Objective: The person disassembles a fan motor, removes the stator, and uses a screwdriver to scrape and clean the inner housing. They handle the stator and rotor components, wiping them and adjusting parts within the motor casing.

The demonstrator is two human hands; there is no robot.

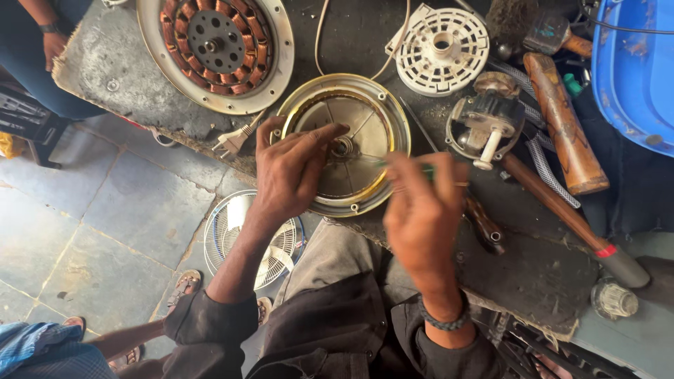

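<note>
Left hand (pixel 291 172): fingers spread and lightly curled, resting on the round metal motor cover (pixel 345 144) that lies flat on the dark workbench (pixel 533 274). The fingertips reach across the rim toward the central hub; the palm covers the cover's left edge. The hand presses on the part rather than closing around it.

Right hand (pixel 421 214): motion-blurred. Fingers are bunched together around a thin green-handled tool (pixel 404 167), whose tip points toward the hub of the cover. The exact grip cannot be made out through the blur, and the tool's tip is indistinct.

Surroundings: a wound stator (pixel 216 43) in a pale ring sits beyond the cover, cut off by the top edge. A white slotted plastic disc (pixel 441 48) lies to the right of it, with a small motor assembly (pixel 488 126) below. Wooden-handled tools (pixel 565 126) lie along the right side of the bench. A blue tub (pixel 632 70) is cropped at the upper right corner. A fan guard (pixel 242 238) rests on the stone floor under the left forearm, partly hidden by it. Another person's arm (pixel 53 42) shows at the upper left.
</note>
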